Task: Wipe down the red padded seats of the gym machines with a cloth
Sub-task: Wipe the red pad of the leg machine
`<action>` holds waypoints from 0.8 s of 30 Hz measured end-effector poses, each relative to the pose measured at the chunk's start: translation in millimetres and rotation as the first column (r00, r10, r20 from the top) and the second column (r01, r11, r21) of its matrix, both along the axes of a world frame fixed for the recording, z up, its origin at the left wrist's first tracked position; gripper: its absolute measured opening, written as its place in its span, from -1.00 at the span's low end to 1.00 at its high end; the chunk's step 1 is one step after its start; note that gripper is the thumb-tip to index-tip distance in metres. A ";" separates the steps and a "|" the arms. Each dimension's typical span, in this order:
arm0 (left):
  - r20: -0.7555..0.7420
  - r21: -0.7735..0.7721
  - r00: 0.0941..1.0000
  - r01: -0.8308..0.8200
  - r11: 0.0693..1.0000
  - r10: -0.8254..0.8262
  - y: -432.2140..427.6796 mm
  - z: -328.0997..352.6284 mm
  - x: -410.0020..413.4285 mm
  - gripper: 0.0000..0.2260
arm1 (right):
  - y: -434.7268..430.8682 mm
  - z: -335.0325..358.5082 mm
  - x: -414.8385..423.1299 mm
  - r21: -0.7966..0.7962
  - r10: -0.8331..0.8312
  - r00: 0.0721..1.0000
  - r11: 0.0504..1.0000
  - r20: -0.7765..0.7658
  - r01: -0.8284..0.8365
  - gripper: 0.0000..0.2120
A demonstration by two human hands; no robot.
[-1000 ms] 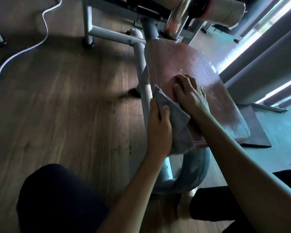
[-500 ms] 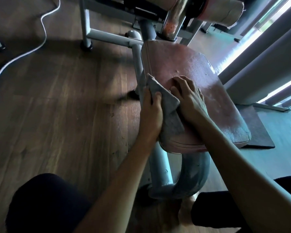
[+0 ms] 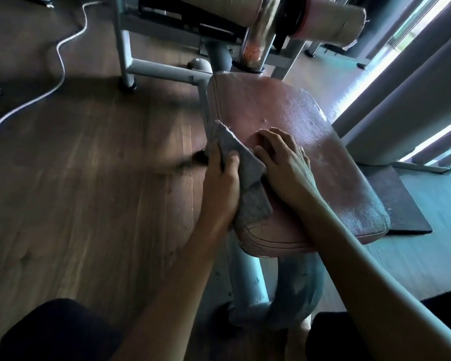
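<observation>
Status: wiping is under way at the seat's left edge. I judge the right half not yet done. No other machine's seat is in sight, so the job looks early.

Cord (image 3: 60,61): white, loose on the wood floor, far left.

Left hand (image 3: 223,186): fingers and thumb curled round the cloth, pressing it to the seat's left edge.

Cloth (image 3: 250,194): grey, bunched, draped over that edge with one corner sticking up. Its right side touches the right hand.

Right hand (image 3: 287,168): fingers nearly straight, laid flat on the seat top, holding nothing.

Seat (image 3: 336,165): red padded vinyl on a grey tube frame. It is worn and chipped at the far rim, with pale specks and a dull film across the right half.

Mat (image 3: 401,204): dark, on the floor just right of the seat.
</observation>
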State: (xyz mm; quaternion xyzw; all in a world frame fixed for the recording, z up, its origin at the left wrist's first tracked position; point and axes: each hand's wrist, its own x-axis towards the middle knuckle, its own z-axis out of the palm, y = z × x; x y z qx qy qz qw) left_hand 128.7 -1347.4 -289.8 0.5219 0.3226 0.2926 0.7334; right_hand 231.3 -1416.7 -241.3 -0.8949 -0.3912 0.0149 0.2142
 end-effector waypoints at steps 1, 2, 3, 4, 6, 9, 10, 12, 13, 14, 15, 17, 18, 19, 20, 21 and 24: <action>-0.022 0.007 1.000 0.014 1.000 -0.014 17.9 -1.7 12.8 -0.41 | 0.6 -1.1 0.3 0.007 -0.002 1.000 1.000 0.001 0.002 -0.61; -0.059 0.016 0.998 0.012 1.000 -0.011 38.0 -3.7 27.4 -0.41 | 0.4 -2.1 0.4 0.009 -0.003 1.000 1.000 0.003 0.003 -0.61; -0.086 0.025 0.996 0.007 1.000 -0.005 55.3 -4.7 40.9 -0.43 | 0.0 -2.8 0.1 0.010 0.001 1.000 1.000 0.007 -0.001 -0.61; -0.118 0.033 0.993 0.001 0.999 0.003 73.8 -5.0 55.4 -0.45 | -0.3 -3.3 -0.3 0.010 0.006 1.000 1.000 0.011 -0.006 -0.61; -0.169 0.056 0.986 0.008 0.998 0.001 101.3 -0.8 78.1 -0.48 | -1.0 -2.9 -1.3 0.003 0.007 1.000 1.000 0.011 -0.007 -0.60; -0.182 0.075 0.983 -0.011 0.997 0.024 110.9 2.6 87.5 -0.42 | -1.5 -1.8 -1.9 -0.006 0.009 1.000 1.000 0.014 -0.008 -0.60; -0.181 0.061 0.983 -0.022 0.998 0.033 102.7 -1.6 81.8 -0.40 | -1.7 -1.9 -2.6 -0.001 0.006 1.000 1.000 0.010 -0.006 -0.60; -0.169 0.026 0.985 -0.026 0.999 0.030 74.4 -12.4 58.3 -0.42 | -1.3 -1.6 -2.6 0.020 0.002 1.000 1.000 -0.009 -0.002 -0.61; -0.161 0.023 0.987 -0.018 1.000 0.021 54.3 -10.9 42.0 -0.45 | -1.4 -1.0 -2.7 0.025 0.001 1.000 1.000 -0.020 0.000 -0.61; -0.146 0.010 0.989 -0.015 1.000 0.017 36.7 -7.5 28.9 -0.48 | -2.1 -0.5 -2.0 0.023 0.002 1.000 1.000 -0.027 -0.002 -0.60; -0.125 0.016 0.992 -0.009 1.000 0.011 19.1 1.3 15.4 -0.52 | -3.1 0.6 -0.7 0.016 0.010 0.999 1.000 -0.033 -0.009 -0.59; -0.113 0.081 0.993 -0.011 0.997 0.020 -11.0 18.3 -9.1 -0.60 | -5.8 2.6 4.3 -0.013 0.045 0.998 0.999 -0.051 -0.046 -0.57; -0.130 0.122 0.991 -0.024 0.992 0.040 -25.4 26.7 -20.1 -0.61 | -7.1 3.5 8.6 -0.032 0.072 0.995 0.997 -0.071 -0.074 -0.56; -0.155 0.155 0.987 -0.011 0.988 0.035 -36.5 32.5 -28.8 -0.61 | -9.6 5.7 12.4 -0.050 0.097 0.991 0.994 -0.092 -0.102 -0.56; -0.180 0.177 0.984 0.015 0.984 0.017 -44.1 35.4 -34.3 -0.61 | -12.9 8.0 17.2 -0.054 0.120 0.987 0.991 -0.104 -0.126 -0.56; -0.212 0.199 0.977 0.035 0.979 0.008 -47.8 37.6 -36.4 -0.61 | -17.0 9.9 21.8 -0.044 0.135 0.986 0.989 -0.100 -0.140 -0.56; -0.359 0.353 0.931 0.071 0.933 0.065 -34.3 49.2 -24.2 -0.57 | -35.3 11.7 29.0 -0.007 0.070 0.996 0.998 -0.049 -0.070 -0.62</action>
